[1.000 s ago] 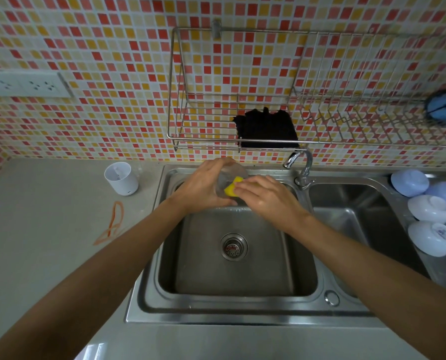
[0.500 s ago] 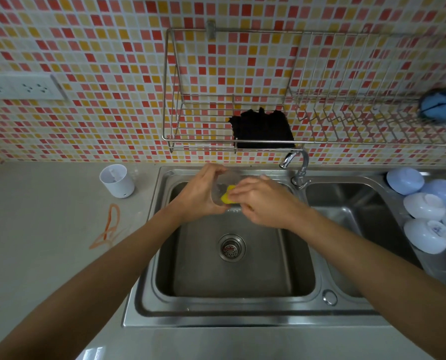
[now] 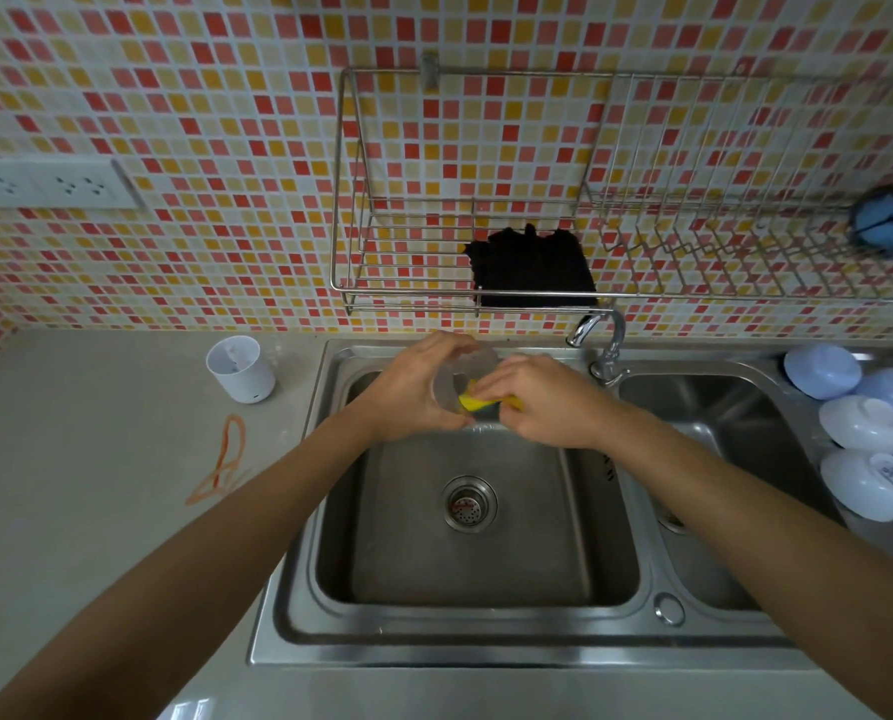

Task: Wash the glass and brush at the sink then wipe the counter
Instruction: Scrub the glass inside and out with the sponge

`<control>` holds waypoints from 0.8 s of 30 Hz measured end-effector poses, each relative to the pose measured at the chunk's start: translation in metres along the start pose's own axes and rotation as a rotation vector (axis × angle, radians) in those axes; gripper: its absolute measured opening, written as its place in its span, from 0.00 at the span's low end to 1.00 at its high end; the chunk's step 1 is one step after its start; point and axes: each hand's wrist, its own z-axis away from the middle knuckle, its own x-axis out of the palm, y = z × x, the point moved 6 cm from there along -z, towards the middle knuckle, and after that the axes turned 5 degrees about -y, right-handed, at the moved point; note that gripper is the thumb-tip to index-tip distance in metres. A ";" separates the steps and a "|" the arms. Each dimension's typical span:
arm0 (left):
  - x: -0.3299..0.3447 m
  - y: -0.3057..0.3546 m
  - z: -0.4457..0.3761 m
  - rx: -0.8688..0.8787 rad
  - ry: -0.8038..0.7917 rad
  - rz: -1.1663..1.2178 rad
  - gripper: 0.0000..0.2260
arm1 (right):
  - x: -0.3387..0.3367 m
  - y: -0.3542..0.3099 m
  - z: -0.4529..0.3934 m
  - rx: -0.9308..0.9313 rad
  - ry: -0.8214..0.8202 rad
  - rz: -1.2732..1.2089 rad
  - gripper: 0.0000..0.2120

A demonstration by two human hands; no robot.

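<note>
Over the back of the left sink basin point(image 3: 475, 543), my left hand point(image 3: 413, 392) grips a clear glass point(image 3: 468, 368) lying on its side, mouth toward the right. My right hand point(image 3: 543, 400) presses a yellow sponge with a dark scouring side point(image 3: 478, 405) against the rim of the glass. The tap point(image 3: 603, 340) stands just right of my hands; no water stream shows. An orange looped brush or wire point(image 3: 223, 462) lies on the grey counter point(image 3: 96, 485) to the left of the sink.
A white cup point(image 3: 240, 368) stands on the counter near the wall. Several white and pale blue bowls point(image 3: 862, 433) are stacked upside down at the right. A wire rack point(image 3: 538, 241) on the tiled wall holds a black cloth point(image 3: 532, 270) and a blue scrubber point(image 3: 886, 220).
My right hand has slid the sponge further into and across the mouth of the glass while my left hand turned the glass slightly. The view shifted a little.
</note>
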 end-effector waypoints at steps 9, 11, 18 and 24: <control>-0.004 -0.002 -0.008 -0.004 0.005 0.047 0.36 | 0.000 -0.003 0.000 -0.113 0.096 0.332 0.14; -0.005 -0.003 -0.008 -0.010 0.017 0.064 0.36 | 0.000 -0.004 -0.001 -0.147 0.118 0.372 0.11; -0.008 -0.013 -0.014 -0.097 0.033 0.146 0.44 | -0.007 -0.004 -0.008 -0.169 0.343 0.472 0.11; -0.007 -0.021 -0.008 -0.190 0.191 0.109 0.45 | 0.001 -0.012 -0.012 -0.130 0.424 0.415 0.12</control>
